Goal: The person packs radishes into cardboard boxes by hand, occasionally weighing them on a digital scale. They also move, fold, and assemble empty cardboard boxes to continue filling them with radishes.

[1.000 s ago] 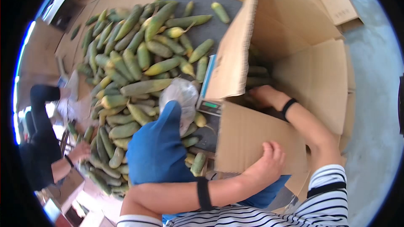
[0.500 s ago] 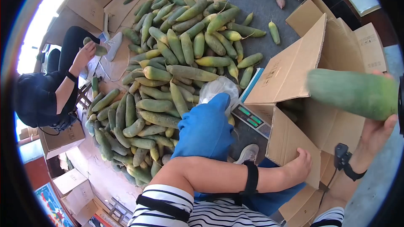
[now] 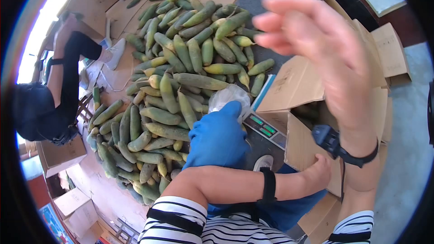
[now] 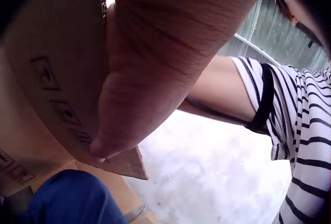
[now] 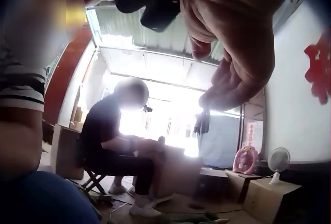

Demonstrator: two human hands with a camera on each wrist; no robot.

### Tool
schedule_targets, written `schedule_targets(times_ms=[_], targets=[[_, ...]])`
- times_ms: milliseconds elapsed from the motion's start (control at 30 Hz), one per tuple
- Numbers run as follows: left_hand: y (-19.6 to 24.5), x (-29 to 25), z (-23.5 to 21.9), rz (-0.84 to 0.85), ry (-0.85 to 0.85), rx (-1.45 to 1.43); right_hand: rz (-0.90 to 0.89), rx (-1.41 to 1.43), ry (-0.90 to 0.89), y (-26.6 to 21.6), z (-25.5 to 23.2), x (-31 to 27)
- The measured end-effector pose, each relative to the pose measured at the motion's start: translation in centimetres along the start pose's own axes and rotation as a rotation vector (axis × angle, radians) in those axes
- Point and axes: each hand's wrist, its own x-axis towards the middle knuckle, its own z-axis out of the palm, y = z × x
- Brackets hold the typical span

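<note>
My left hand (image 3: 318,174) grips the near flap (image 3: 300,147) of a cardboard box (image 3: 294,86). In the left wrist view its thumb (image 4: 121,115) lies along one face of the flap, and the other fingers are hidden behind the cardboard. Raised above the box, my right hand (image 3: 323,49) holds nothing; its fingers stretch toward the left. In the right wrist view the fingers (image 5: 227,97) bend slightly, with nothing between them. Dark shapes show inside the box, partly hidden by my right forearm. Green radishes (image 3: 194,54) form a large heap left of the box.
A scale (image 3: 266,129) with lit green displays stands against the box. Near my blue-clad knee (image 3: 217,138) is a clear plastic bag (image 3: 230,95). Another person (image 3: 43,108) sits at the left of the heap. A smaller carton (image 3: 391,52) stands behind the box.
My right hand came up out of the box with a large green radish, then let it go and swung left, empty. The head view turned. My left hand stayed on the flap.
</note>
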Motion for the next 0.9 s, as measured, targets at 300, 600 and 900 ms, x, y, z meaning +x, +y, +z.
schedule_targets(times_ms=[300, 600, 900], targets=[[1.0, -2.3, -3.1, 0.539, 0.521, -0.425, 0.375, -0.167, 0.466, 0.1, -12.8, -17.4], [3.0, -2.9, 0.2, 0.671, 0.37, -0.523, 0.543, -0.318, 0.477, 0.1, -15.2, -22.4], [2.8, -2.1, -1.1, 0.567, 0.566, -0.494, 0.626, -0.337, 0.292, -0.2, -15.9, -21.4]])
